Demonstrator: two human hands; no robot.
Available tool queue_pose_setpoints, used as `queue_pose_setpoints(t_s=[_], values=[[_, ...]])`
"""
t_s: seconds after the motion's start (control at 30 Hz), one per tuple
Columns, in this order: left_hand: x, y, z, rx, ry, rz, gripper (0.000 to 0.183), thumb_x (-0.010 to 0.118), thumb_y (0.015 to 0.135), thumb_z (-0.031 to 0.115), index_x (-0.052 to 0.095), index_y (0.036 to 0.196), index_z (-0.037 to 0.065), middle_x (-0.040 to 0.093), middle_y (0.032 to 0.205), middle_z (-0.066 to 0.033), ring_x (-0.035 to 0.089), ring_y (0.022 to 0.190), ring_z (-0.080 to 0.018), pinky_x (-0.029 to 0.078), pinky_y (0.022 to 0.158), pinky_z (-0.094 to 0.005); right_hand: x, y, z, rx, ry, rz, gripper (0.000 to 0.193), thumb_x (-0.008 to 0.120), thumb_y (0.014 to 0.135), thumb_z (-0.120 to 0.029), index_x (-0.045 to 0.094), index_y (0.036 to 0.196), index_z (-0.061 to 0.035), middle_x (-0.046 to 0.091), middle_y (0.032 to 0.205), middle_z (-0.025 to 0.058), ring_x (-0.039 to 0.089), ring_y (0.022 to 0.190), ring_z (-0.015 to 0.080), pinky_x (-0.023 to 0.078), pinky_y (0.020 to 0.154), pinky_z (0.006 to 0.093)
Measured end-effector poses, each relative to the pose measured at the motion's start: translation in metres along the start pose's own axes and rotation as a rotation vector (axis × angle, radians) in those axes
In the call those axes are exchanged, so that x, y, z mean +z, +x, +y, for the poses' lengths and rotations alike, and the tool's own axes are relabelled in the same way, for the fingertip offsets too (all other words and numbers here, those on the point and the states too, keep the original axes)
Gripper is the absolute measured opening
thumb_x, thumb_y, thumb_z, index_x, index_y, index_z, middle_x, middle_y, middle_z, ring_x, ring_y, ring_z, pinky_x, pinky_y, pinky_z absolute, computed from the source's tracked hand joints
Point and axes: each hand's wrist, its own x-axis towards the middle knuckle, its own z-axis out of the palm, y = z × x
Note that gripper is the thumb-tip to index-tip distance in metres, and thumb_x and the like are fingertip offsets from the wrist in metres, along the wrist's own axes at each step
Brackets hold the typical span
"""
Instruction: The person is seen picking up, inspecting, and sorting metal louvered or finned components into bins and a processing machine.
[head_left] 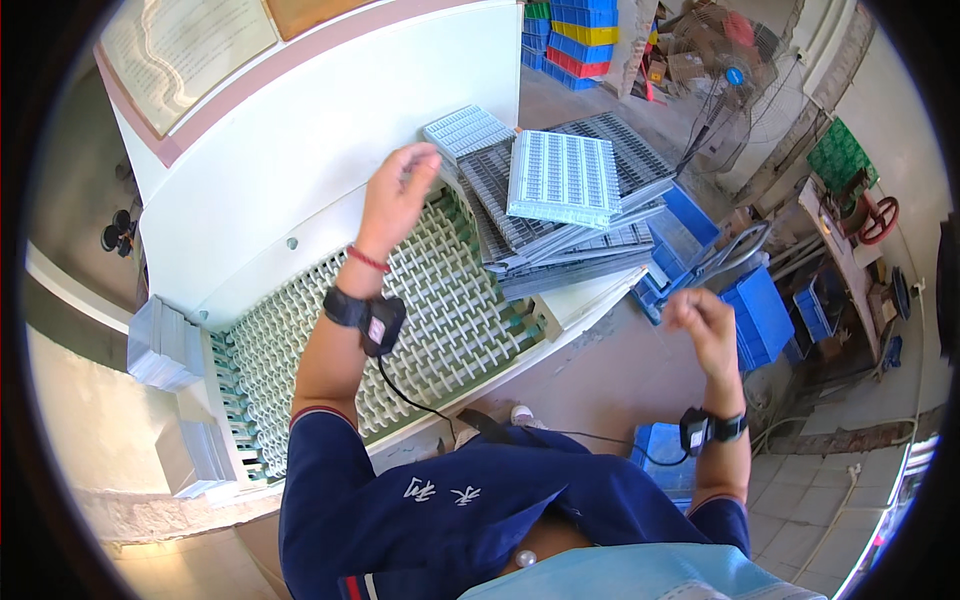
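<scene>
My left hand point(402, 190) is raised over the back of a white lattice bed point(400, 300) with green gaps, near its white upright wall. Its fingers are loosely bent, the thumb is apart, and nothing shows in it. To its right is an uneven stack of grey gridded panels point(500, 200). A pale blue-white gridded panel point(565, 172) lies on top, and a smaller pale panel point(468, 131) sits at the stack's back left corner. My right hand point(708, 325) hangs in the air right of the stack, its fingers loosely bent and slightly apart, with nothing visible in them.
Pale stacked sheets point(165, 345) stand at the bed's left end. Blue crates point(757, 315) sit on the floor at right, near a standing fan point(735, 77) and a workbench with a red wheel point(878, 220). A cable point(420, 408) runs from my left wrist device.
</scene>
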Motion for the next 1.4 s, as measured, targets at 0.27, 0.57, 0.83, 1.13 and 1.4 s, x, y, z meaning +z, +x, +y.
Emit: queue_pose_setpoints(t_s=[0.27,0.57,0.83,1.13,1.4], values=[[0.053,-0.051,0.031,0.634,0.713,-0.103,0.054,0.051,0.085,0.038,0.045,0.115,-0.006,0.050,0.115,-0.0234,0.034,0.122,-0.0392,0.028,0.100,-0.0447,0.052,0.096,-0.041,0.350,0.400,-0.167,0.059,0.050,0.087,-0.045,0.050,0.104,0.0115,0.060,0.085,0.0182,0.062,0.076,0.0243,0.053,0.061,0.0339],[0.069,-0.064,0.042,0.669,0.809,-0.185,0.065,0.052,0.085,0.040,0.037,0.122,-0.011,0.044,0.123,-0.0265,0.029,0.127,-0.0371,0.023,0.104,-0.0487,0.064,0.118,-0.040,0.531,0.421,-0.195,0.045,0.057,0.084,-0.036,0.052,0.096,0.0064,0.062,0.076,0.0181,0.063,0.059,0.0229,0.052,0.046,0.0307],[0.068,-0.065,0.040,0.685,0.756,-0.158,0.063,0.055,0.083,0.040,0.040,0.120,-0.009,0.045,0.122,-0.0249,0.029,0.126,-0.0372,0.024,0.103,-0.0474,0.071,0.117,-0.046,0.531,0.456,-0.209,0.035,0.057,0.085,-0.030,0.053,0.097,0.0033,0.063,0.077,0.0159,0.063,0.061,0.0212,0.051,0.047,0.0300],[0.057,-0.103,0.031,0.724,0.476,0.101,0.038,0.067,0.074,0.018,0.053,0.104,0.000,0.055,0.108,-0.0149,0.051,0.104,-0.0323,0.039,0.090,-0.0394,0.061,0.105,-0.050,0.516,0.402,-0.141,0.038,0.060,0.082,-0.028,0.054,0.093,0.0078,0.062,0.069,0.0153,0.060,0.049,0.0213,0.052,0.043,0.0308],[0.051,-0.135,0.019,0.667,0.357,-0.039,0.022,0.067,0.073,0.010,0.058,0.091,0.001,0.061,0.094,-0.0124,0.060,0.081,-0.0253,0.048,0.071,-0.0300,0.038,0.114,-0.056,0.549,0.406,-0.285,0.033,0.058,0.083,-0.031,0.059,0.079,0.0013,0.060,0.058,0.0091,0.056,0.042,0.0156,0.048,0.038,0.0266]])
